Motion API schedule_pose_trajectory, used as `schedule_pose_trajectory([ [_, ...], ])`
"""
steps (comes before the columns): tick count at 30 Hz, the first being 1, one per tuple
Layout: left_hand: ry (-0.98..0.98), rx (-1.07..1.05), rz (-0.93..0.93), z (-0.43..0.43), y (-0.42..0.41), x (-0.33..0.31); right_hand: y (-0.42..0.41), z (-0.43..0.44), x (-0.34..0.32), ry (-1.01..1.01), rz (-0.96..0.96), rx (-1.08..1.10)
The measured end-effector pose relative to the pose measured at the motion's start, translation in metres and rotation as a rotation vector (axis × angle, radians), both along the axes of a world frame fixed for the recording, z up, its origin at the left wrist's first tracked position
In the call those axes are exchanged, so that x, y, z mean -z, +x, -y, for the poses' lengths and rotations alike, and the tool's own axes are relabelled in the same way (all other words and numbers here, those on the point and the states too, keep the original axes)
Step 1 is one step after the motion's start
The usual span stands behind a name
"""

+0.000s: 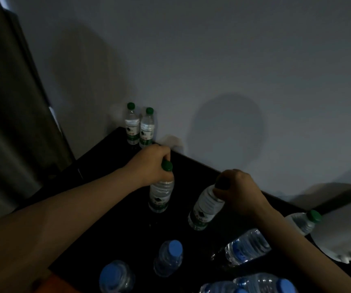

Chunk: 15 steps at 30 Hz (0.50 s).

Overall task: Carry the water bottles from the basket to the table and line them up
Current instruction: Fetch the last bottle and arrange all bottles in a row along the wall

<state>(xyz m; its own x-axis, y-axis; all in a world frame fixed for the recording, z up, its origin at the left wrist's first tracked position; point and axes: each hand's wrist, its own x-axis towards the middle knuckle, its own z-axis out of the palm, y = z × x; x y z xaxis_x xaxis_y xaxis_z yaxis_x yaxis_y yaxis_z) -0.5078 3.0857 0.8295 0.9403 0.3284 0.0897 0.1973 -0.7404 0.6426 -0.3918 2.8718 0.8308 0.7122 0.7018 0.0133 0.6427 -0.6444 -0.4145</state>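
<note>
My left hand (151, 163) grips the neck of a green-capped water bottle (161, 193) standing upright on the black table (111, 187). My right hand (237, 187) grips the top of a second green-capped bottle (204, 208), which tilts to the left. Two green-capped bottles (132, 125) (147, 129) stand side by side at the table's far corner against the wall. Another green-capped bottle (303, 222) lies at the right. Blue-capped bottles (168, 258) (116, 277) stand near the front, and one (247, 246) lies on its side. No basket shows.
A grey wall runs behind the table. A dark curtain (11, 102) hangs at the left. A white object (343, 235) sits at the table's right edge. More blue-capped bottles (261, 283) crowd the bottom edge. An orange surface (62, 284) shows at the lower left.
</note>
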Motion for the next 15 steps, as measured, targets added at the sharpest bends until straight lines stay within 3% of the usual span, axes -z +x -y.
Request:
schedule_pose_trajectory([
  [15,0.043,-0.034,-0.010,-0.079,0.087,0.036,0.070,-0.079,0.023,-0.021,-0.012,-0.075],
])
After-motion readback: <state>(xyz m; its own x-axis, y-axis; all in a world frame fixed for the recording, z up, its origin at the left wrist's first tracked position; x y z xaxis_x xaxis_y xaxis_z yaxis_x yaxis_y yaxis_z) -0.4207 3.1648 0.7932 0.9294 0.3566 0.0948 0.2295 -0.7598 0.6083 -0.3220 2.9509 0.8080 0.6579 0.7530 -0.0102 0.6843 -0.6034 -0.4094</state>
